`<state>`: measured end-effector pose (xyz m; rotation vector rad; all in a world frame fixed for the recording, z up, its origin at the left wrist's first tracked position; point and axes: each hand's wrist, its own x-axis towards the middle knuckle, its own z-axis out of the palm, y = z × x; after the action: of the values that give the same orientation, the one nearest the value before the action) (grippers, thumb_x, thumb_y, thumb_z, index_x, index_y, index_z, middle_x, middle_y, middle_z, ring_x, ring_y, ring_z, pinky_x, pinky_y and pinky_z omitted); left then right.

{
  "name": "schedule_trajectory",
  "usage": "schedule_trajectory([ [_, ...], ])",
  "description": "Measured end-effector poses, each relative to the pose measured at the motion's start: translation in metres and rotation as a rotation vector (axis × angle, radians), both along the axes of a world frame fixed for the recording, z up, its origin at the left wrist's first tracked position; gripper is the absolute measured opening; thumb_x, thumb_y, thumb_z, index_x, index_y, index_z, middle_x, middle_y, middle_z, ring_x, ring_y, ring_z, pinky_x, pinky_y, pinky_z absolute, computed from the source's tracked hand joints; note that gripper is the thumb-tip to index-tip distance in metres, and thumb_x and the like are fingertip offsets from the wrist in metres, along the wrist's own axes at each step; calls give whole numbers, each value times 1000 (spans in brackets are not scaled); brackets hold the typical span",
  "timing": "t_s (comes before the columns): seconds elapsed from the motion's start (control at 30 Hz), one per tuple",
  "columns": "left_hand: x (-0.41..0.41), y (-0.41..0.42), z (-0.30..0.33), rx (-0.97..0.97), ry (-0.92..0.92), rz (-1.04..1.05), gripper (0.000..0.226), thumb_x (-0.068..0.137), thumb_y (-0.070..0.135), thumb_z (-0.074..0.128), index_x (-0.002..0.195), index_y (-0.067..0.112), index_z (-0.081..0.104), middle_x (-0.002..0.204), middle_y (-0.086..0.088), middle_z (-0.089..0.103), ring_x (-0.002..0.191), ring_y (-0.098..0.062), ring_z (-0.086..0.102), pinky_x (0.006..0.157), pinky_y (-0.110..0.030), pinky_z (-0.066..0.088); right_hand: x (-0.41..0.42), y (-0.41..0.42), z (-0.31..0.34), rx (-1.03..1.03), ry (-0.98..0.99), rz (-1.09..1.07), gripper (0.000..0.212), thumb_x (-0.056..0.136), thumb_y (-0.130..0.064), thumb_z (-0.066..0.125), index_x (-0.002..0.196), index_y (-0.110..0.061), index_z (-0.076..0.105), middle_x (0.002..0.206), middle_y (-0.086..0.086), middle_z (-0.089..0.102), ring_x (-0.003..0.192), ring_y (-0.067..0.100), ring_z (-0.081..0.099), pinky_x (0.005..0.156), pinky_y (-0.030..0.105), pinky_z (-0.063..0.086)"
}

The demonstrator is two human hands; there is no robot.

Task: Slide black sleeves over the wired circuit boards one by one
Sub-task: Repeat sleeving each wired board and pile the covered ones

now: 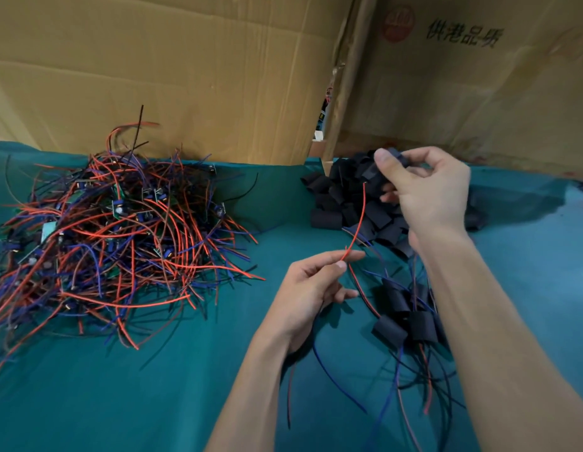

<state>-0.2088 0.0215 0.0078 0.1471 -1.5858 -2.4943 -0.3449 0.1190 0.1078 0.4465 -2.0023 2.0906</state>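
The desk (pixel 185 386) carries a teal cloth cover. Flattened cardboard sheets (pixel 185 76) stand upright along its far edge.

Reference landmark: the pile of black sleeves (pixel 335 203) at the far right of the desk.

- Pile of wired circuit boards (pixel 120 230): well to the left of the sleeve pile. Red, blue and black leads lie tangled over small green boards.
- Finished units (pixel 404 318): just in front of the sleeve pile, nearer the person. Each is a black sleeve with leads trailing toward the near desk edge.
- Right hand (pixel 427 194): raised directly over the sleeve pile, fingers curled. Thumb and fingertips pinch one black sleeve (pixel 397 158) at the top of the hand. Whether a board sits inside it cannot be determined.
- Left hand (pixel 313 285): in front of and slightly left of the sleeve pile, lower than the right hand. Thumb and forefinger pinch a red lead (pixel 360 220).
- The red lead runs upward from the left hand to the underside of the right hand's grip. A blue lead (pixel 335 380) and a dark lead hang below the left hand onto the cloth.
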Motion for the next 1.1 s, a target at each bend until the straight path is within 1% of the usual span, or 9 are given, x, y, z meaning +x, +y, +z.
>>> schedule_trajectory([
  [0.27, 2, 1, 5, -23, -25, 26, 27, 100, 4, 48, 112, 4, 72, 49, 9, 29, 52, -14, 35, 79, -31, 55, 14, 11, -15, 219, -15, 130, 30, 75, -27, 92, 79, -16, 65, 58, 2, 69, 46, 17, 57, 44, 27, 47],
  [0.37, 2, 2, 7, 13, -24, 45, 27, 97, -1, 47, 110, 12, 67, 52, 6, 35, 54, -14, 41, 74, -32, 57, 32, 13, -33, 250, -64, 201, 28, 73, -23, 93, 78, -15, 66, 60, 4, 70, 47, 16, 55, 43, 26, 43],
  [0.43, 1, 2, 7, 54, -31, 45, 32, 86, -2, 49, 110, 16, 59, 61, 0, 46, 56, -15, 49, 66, -32, 57, 47, 12, -47, 318, -57, 214, 29, 72, -26, 94, 77, -16, 66, 60, 5, 70, 49, 15, 53, 46, 30, 44],
  [0.53, 2, -1, 6, -23, -80, 59, 54, 63, 2, 45, 114, 17, 54, 79, -5, 51, 61, -16, 53, 56, -26, 47, 63, 11, -65, 427, -35, 160, 29, 71, -29, 93, 78, -20, 66, 63, 3, 72, 53, 17, 60, 57, 38, 51],
  [0.63, 3, -1, 4, -49, -56, 34, 62, 68, -10, 42, 124, 16, 52, 97, -9, 58, 81, -14, 63, 68, -26, 53, 67, 14, -71, 325, -68, 137, 27, 73, -16, 92, 79, -20, 66, 69, 1, 75, 64, 20, 72, 62, 41, 59],
  [0.73, 4, 0, 5, -40, -38, 21, 67, 78, -25, 38, 132, 13, 48, 120, -20, 54, 97, -22, 66, 93, -36, 52, 65, 18, -74, 145, -114, 145, 25, 77, -3, 87, 78, -16, 66, 61, -2, 71, 49, 6, 60, 47, 21, 46],
  [0.8, 5, -2, 4, -76, -33, 33, 66, 80, -23, 44, 134, 14, 48, 130, -23, 54, 99, -26, 64, 96, -40, 46, 64, 19, -75, 71, -148, 153, 23, 78, 1, 84, 79, -12, 65, 58, -2, 68, 44, 5, 52, 43, 17, 41],
  [0.97, 3, 1, 2, 27, -25, 101, 42, 89, -22, 51, 123, 3, 52, 106, -14, 63, 86, -22, 71, 90, -33, 58, 61, 26, -72, -90, -217, 104, 24, 81, 1, 82, 81, -12, 62, 58, -2, 64, 42, 10, 44, 42, 20, 38],
  [1.1, 2, 2, 2, -3, -4, 159, 32, 84, -20, 62, 107, 3, 62, 103, -13, 66, 79, -25, 72, 83, -34, 60, 61, 31, -75, -5, -168, 71, 25, 76, -15, 88, 80, -17, 64, 57, -1, 64, 43, 14, 47, 44, 26, 41],
])
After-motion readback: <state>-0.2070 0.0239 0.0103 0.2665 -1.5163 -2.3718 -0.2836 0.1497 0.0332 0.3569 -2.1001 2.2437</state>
